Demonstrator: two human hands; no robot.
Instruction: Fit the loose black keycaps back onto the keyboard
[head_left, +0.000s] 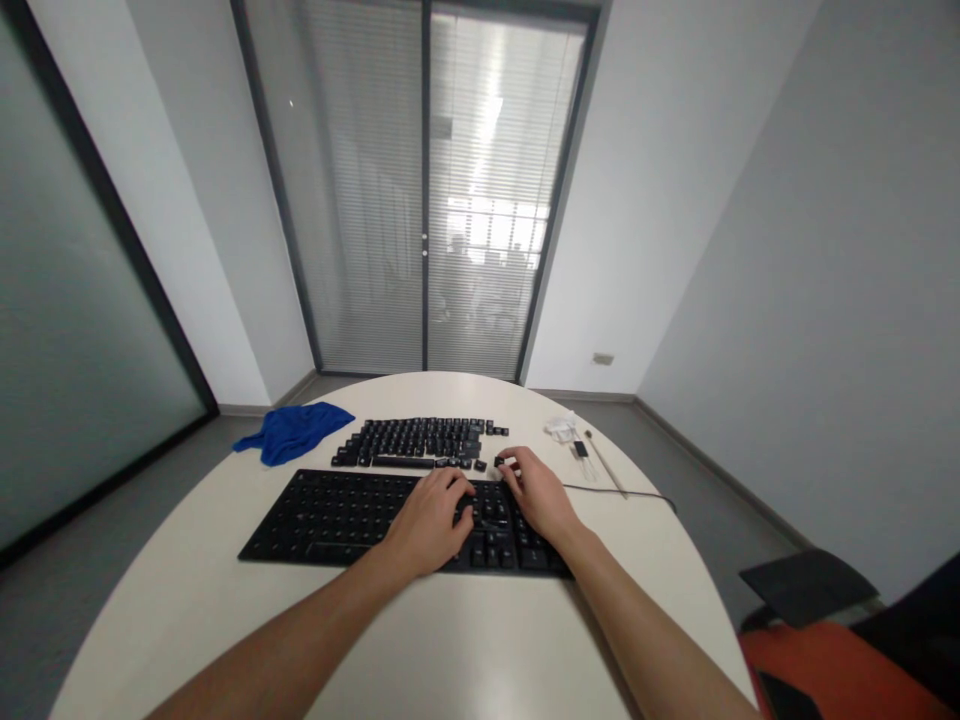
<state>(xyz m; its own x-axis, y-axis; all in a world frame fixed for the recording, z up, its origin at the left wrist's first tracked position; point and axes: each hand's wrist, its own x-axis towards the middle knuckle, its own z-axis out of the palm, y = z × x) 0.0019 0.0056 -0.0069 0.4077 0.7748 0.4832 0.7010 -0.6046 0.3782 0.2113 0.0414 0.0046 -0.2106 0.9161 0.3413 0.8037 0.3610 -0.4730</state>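
A black keyboard point(300, 515) lies across the table in front of me. Its left and middle parts are bare of keycaps, while caps sit on the number pad at the right. My left hand point(431, 520) rests on the keyboard right of its middle, with thumb and fingers apart. Over the keyboard's upper right edge, my right hand point(536, 490) pinches a small black keycap point(499, 461) between thumb and fingertips. Loose black keycaps point(420, 437) are laid out in rows behind the keyboard, with a long space bar cap point(403, 462) in the nearest row.
A blue cloth point(296, 432) lies at the back left of the round white table point(465, 640). Toward the right are a keycap puller point(581, 450), a thin brush-like stick point(606, 465), white crumpled material point(559, 429) and a cable point(637, 492). An orange-seated chair point(847, 670) stands at the right.
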